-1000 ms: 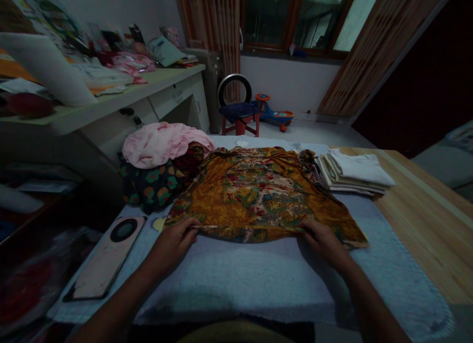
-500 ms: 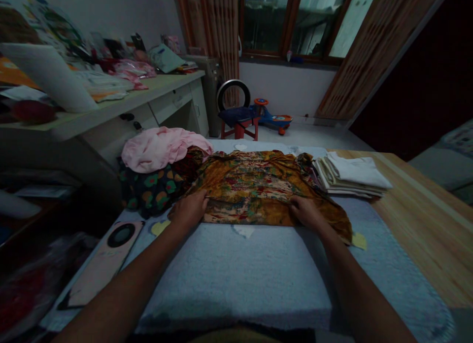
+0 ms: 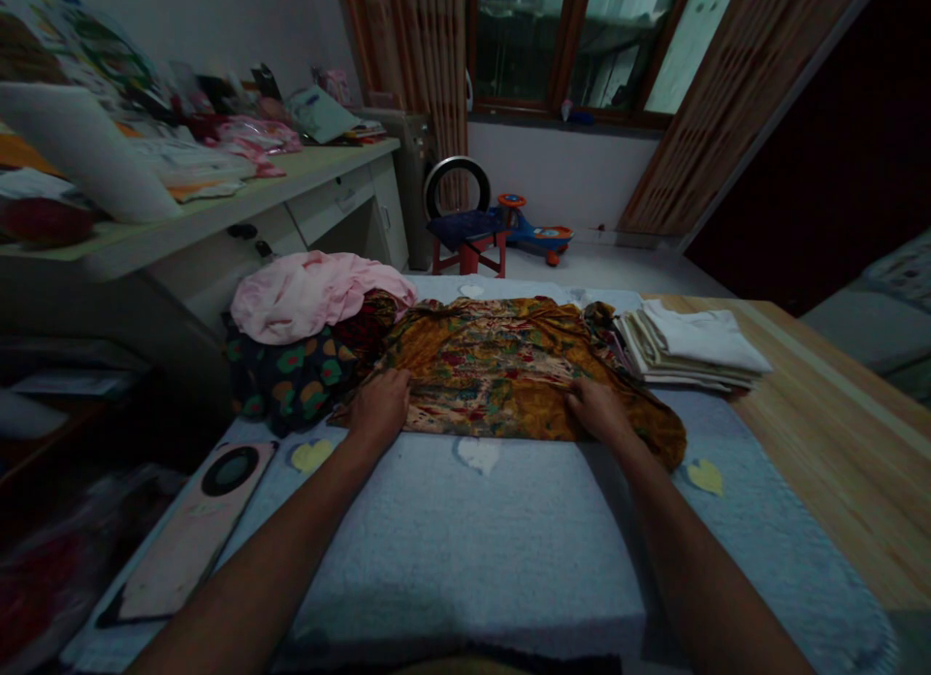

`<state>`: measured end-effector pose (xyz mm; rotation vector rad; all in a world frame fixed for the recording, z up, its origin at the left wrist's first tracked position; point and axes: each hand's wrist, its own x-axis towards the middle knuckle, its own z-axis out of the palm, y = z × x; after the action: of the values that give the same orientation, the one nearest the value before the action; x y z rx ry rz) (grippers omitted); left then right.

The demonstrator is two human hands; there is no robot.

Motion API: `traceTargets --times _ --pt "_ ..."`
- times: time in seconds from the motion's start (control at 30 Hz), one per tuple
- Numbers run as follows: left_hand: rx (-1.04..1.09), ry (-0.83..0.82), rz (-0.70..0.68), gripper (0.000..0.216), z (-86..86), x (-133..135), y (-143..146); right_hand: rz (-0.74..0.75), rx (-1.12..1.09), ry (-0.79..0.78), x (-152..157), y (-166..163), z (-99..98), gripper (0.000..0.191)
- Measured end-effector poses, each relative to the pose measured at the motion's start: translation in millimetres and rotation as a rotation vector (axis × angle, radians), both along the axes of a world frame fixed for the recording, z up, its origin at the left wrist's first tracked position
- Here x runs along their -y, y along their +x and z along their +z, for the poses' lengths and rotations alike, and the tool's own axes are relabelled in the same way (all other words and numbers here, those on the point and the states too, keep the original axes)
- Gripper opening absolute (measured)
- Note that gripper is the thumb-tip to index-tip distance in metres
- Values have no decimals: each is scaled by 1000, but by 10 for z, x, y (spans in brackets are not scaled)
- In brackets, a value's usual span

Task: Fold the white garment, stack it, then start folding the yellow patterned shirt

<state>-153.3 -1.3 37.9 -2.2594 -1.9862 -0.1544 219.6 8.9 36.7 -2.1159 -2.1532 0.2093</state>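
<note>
Garment (image 3: 495, 369), gold-brown with a multicoloured print, lay spread across the middle of a light blue cloth (image 3: 465, 530), its near edge running roughly straight between the 2 hands. Wrinkles were gathered across its far half; a faint line crossed the print from hand to hand, just above the near edge.

Left hand (image 3: 379, 406): resting on the garment's near left part, fingers curled against the fabric. Right hand (image 3: 600, 410): on the near right part, fingers likewise bent inward. Contact was clear at 2 of 2 hands; fingertips were partly hidden, so whether either pinched the fabric or only pressed it could not be told. The 2 hands stood well apart, at about the same depth.

Left of the garment: a heap with pink fabric (image 3: 298, 297) lying on top of dark floral fabric (image 3: 291, 374), the latter just beside the garment. Nearer the person, 1 pale phone (image 3: 193, 534) lay with its dark round camera disc upward.

Right: a folded stack (image 3: 698, 345), white piece uppermost, near the garment's far right corner, beside bare wooden tabletop (image 3: 836, 442).

Heart shapes on the blue cloth: 2 yellow, 1 white (image 3: 478, 454) just below the garment's near edge.

Background: 1 red stool (image 3: 472, 258) bearing dark blue fabric (image 3: 465, 227); 1 blue-and-orange ride-on toy (image 3: 538, 237) beside it.
</note>
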Motion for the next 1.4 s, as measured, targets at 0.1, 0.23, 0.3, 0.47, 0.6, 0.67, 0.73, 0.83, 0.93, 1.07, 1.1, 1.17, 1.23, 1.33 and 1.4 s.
traceTargets --times 0.1,0.23,0.3,0.47,0.6,0.67,0.73,0.83,0.93,1.07,1.1,1.17,1.23,1.33,1.4 --pt "-5 17 -12 21 -22 -2 -25 18 -19 -4 -15 21 -1 22" --pt "49 99 -1 21 -14 -55 -53 -32 -43 29 -45 31 33 22" --pt "62 151 15 22 -21 -92 -53 -51 -41 53 -56 8 44 22" --pt "25 114 12 20 -81 -161 -36 -62 -16 29 -79 -50 26 22" --pt "16 56 32 22 -81 -198 -43 -70 -36 30 -115 -43 3 21" --pt "20 53 69 23 -52 -207 -40 -77 -33 51 -127 -41 1 21" --pt "23 76 100 28 -15 -195 -16 -96 17 113 -117 -58 10 22" --pt "47 145 56 40 38 -99 75 -131 126 281 -31 -135 44 31" --pt "98 99 -167 27 74 102 216 -13 128 358 159 -278 69 24" --pt "161 -86 -521 17 80 387 382 396 6 198 473 -492 17 11" --pt "158 -96 -547 20 75 431 410 431 -8 188 533 -530 -7 11" --pt "126 -100 -544 26 65 473 449 435 -20 197 606 -578 -54 14" --pt "74 -107 -517 25 57 465 476 415 -12 214 616 -590 -91 16" --pt "9 -113 -485 19 51 414 518 422 25 217 557 -581 -126 16" --pt "-27 -108 -464 15 45 385 551 440 48 210 509 -578 -143 16"
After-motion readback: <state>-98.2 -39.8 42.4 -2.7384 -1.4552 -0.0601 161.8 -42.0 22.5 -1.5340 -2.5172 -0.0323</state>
